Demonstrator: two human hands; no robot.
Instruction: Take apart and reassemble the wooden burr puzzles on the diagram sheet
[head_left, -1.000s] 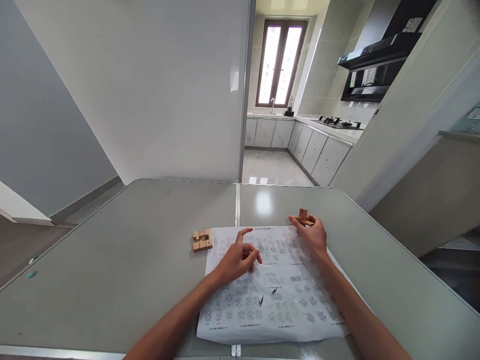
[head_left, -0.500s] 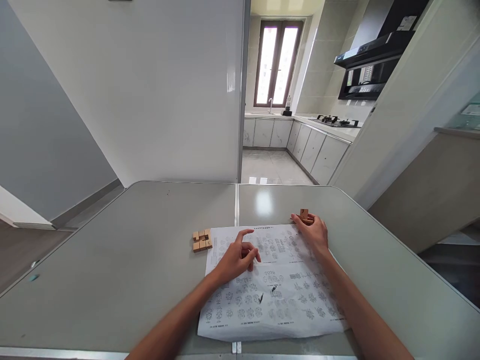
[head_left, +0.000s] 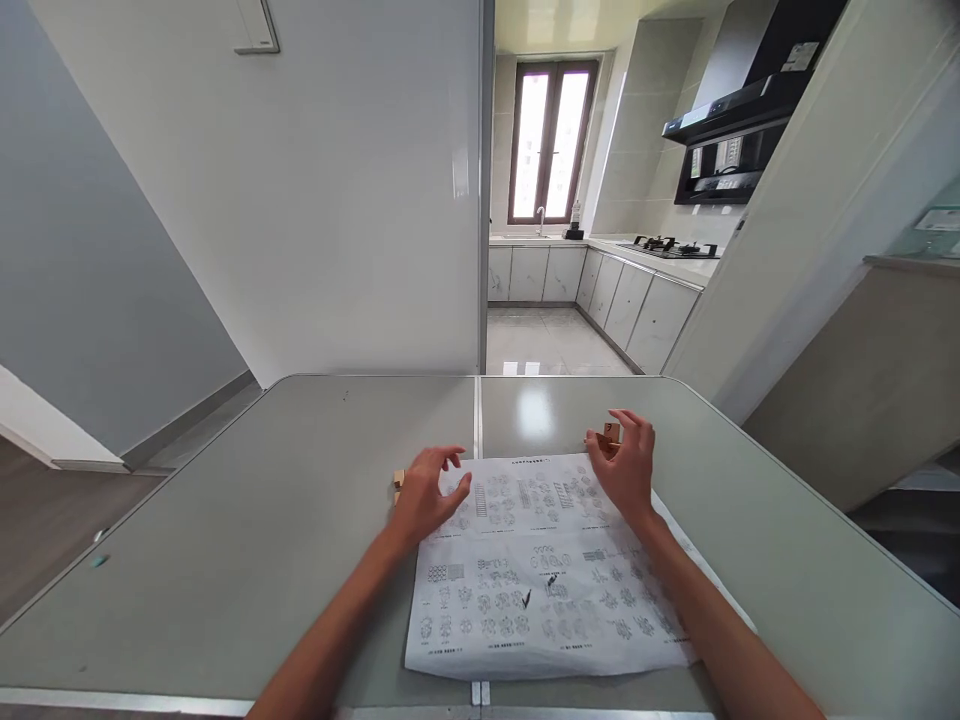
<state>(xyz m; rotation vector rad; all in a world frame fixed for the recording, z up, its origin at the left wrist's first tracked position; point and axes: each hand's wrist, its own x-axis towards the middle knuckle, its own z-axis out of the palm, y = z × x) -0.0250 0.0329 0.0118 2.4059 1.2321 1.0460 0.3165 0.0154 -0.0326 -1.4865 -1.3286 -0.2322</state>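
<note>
A large sheet of paper printed with rows of small diagrams lies on the table. My left hand hovers over its upper left edge, fingers apart and holding nothing. Behind that hand shows a sliver of a group of wooden puzzle blocks; the rest is hidden. At the sheet's upper right corner is my right hand, its thumb and fingers spread around another wooden block piece marked with a dark character. The thumb is very close to this piece; whether it touches cannot be seen.
The grey table has a metal seam down its middle. A small teal bit lies near the left edge. Beyond the table are a white wall panel and a kitchen with a gas stove.
My left hand has moved left and now covers most of the left blocks. My right fingers have lifted and spread from the right piece. The view has tilted slightly up.
</note>
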